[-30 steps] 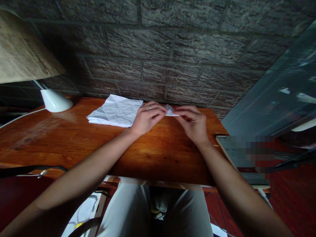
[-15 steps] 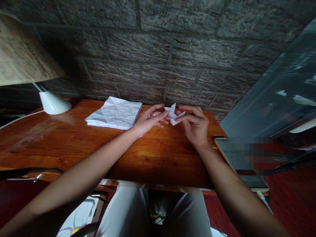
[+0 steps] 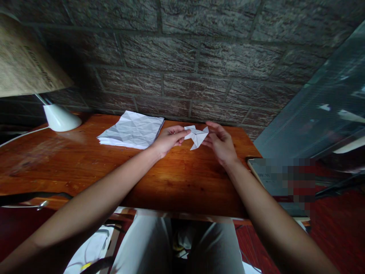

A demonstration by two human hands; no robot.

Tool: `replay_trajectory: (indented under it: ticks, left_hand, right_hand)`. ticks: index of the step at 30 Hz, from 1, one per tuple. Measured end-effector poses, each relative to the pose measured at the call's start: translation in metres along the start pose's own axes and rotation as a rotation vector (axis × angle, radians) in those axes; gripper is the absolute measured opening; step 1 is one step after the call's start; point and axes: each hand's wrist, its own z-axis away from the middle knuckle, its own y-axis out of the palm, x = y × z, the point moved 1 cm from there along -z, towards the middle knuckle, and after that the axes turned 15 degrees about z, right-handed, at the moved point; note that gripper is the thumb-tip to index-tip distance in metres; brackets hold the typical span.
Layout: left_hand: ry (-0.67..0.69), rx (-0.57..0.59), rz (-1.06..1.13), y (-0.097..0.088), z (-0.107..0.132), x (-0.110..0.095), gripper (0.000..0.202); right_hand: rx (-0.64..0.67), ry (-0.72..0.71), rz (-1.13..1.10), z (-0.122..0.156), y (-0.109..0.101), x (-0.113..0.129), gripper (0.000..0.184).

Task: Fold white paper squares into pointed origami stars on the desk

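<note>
A small folded white paper figure [image 3: 196,136] with pointed flaps is held just above the wooden desk [image 3: 85,163], near its far edge. My left hand [image 3: 168,139] pinches the figure's left tip between thumb and fingers. My right hand [image 3: 220,144] holds the right tip with its fingertips, the other fingers loosely spread. A stack of creased white paper sheets [image 3: 131,129] lies on the desk just left of my left hand.
A white lamp base [image 3: 60,118] with a tan shade [image 3: 25,68] stands at the desk's far left. A brick wall [image 3: 199,68] runs behind the desk. A tablet or phone [image 3: 273,182] lies at the right edge. My legs show below the desk.
The paper was hidden between both pinching hands; the hands have moved slightly apart and the folded figure is now spread out between them, its flaps visible.
</note>
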Motion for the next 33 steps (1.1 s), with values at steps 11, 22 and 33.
replay_trajectory:
  ticks: [11,22,33]
  left_hand:
    - [-0.023,-0.009,0.078,-0.008,-0.004,-0.001,0.035]
    - [0.044,0.149,0.164,0.004,0.001,0.0,0.054]
    - [0.239,0.233,-0.242,0.008,0.006,0.001,0.026]
  right_hand:
    - [0.161,0.036,-0.116,0.003,-0.001,0.012,0.047]
    - [0.206,0.002,-0.099,0.007,0.002,0.021,0.046]
    - [0.136,-0.006,-0.031,0.007,0.005,0.016,0.033]
